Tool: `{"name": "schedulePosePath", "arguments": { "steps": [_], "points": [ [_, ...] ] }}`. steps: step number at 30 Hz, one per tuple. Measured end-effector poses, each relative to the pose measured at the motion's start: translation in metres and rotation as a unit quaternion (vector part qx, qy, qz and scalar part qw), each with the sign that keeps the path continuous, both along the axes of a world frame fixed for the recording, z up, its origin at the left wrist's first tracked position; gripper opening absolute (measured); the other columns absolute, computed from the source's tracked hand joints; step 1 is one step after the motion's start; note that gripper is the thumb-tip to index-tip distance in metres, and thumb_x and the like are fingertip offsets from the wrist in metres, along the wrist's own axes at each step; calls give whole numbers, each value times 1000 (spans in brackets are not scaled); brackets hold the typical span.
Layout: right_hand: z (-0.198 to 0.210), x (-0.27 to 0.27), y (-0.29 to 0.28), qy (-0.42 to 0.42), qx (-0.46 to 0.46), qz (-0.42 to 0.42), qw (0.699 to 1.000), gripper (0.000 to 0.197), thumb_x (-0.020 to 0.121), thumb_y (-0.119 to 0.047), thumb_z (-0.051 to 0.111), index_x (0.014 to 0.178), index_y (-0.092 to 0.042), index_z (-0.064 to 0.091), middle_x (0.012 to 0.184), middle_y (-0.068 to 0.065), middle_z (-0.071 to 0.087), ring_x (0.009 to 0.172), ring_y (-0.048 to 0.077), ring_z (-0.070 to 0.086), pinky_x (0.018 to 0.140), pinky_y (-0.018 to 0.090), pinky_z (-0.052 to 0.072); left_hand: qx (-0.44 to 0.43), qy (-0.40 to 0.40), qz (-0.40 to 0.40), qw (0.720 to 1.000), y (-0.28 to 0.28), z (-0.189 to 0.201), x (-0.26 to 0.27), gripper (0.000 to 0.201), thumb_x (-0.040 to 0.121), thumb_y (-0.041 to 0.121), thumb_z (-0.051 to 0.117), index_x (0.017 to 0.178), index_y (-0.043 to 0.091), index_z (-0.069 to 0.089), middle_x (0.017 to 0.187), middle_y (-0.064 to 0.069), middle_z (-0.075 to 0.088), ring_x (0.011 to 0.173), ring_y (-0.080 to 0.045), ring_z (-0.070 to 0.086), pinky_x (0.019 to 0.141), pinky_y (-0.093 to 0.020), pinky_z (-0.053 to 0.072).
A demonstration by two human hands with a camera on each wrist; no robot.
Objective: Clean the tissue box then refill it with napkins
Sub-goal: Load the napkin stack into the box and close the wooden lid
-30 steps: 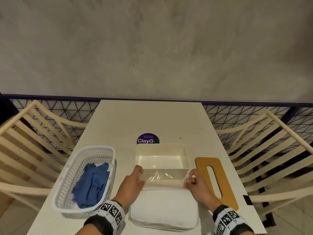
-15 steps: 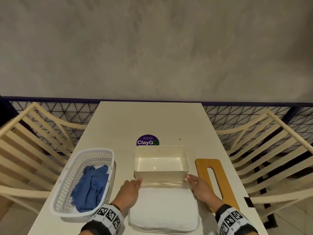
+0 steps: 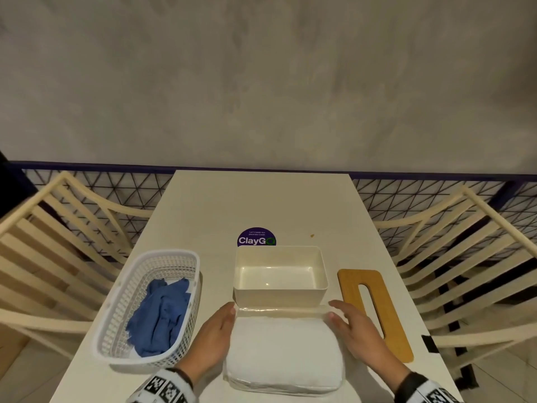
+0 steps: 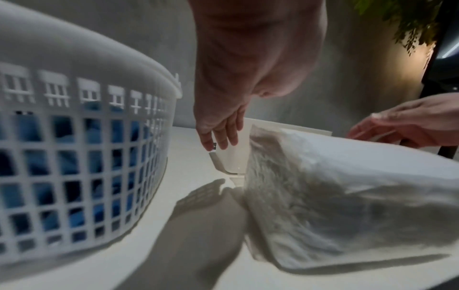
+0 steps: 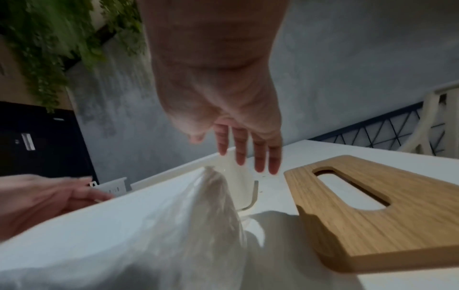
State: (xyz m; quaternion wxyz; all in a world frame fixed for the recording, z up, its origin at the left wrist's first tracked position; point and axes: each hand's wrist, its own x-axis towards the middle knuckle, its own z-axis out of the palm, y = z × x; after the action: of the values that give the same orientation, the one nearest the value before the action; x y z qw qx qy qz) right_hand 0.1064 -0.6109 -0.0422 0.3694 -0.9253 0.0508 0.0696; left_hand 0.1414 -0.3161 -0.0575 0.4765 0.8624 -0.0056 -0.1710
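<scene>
The cream tissue box (image 3: 280, 295) stands open and empty at the table's middle. Just in front of it lies a pack of white napkins (image 3: 283, 354) in clear plastic wrap, also in the left wrist view (image 4: 347, 198) and the right wrist view (image 5: 139, 241). My left hand (image 3: 216, 334) lies flat along the pack's left side with straight fingers (image 4: 221, 133). My right hand (image 3: 353, 330) lies along its right side, fingers (image 5: 248, 155) straight. Neither hand grips anything. The wooden lid (image 3: 374, 309) with its slot lies to the right of the box.
A white plastic basket (image 3: 122, 303) holding a blue cloth (image 3: 159, 315) stands at the left. A purple ClayGo sticker (image 3: 256, 240) is behind the box. Slatted chairs (image 3: 52, 257) flank the table on both sides, with a wall beyond.
Both hands let go of the pack's plastic flap, which now lies flat against the box. They have moved down and back to the pack's sides with fingers straightened.
</scene>
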Motion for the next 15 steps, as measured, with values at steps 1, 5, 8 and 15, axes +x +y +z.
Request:
{"name": "schedulePosePath", "arguments": {
  "steps": [1,5,8,15],
  "points": [
    [1,-4,-6,29,-7,-13,999,22,99,-25,47,120,-21,52,112,-10,52,102,6,50,83,16,39,19,10,14,1000,5,-3,-4,44,100,28,31,142,15,34,145,1,41,134,-14,38,114,-26,24],
    [4,-13,-17,82,5,-64,995,27,97,-5,49,77,-24,56,71,-13,57,60,-1,50,53,8,39,146,104,-68,981,24,-25,-23,62,87,6,42,144,12,20,149,-6,31,135,-21,36,115,-32,27],
    [17,-4,-3,-29,-17,-73,997,20,96,-6,52,80,-15,62,63,-11,56,53,-3,52,54,3,40,128,151,-143,970,30,-31,-27,122,57,27,76,148,29,-5,156,9,2,143,-18,17,117,-37,23],
    [34,42,78,43,-85,236,967,37,95,-42,49,104,-9,63,100,7,65,91,21,57,77,31,43,15,70,-165,984,16,-24,-19,151,41,44,90,145,30,-17,147,19,0,141,-8,7,119,-34,13]
  ]
}}
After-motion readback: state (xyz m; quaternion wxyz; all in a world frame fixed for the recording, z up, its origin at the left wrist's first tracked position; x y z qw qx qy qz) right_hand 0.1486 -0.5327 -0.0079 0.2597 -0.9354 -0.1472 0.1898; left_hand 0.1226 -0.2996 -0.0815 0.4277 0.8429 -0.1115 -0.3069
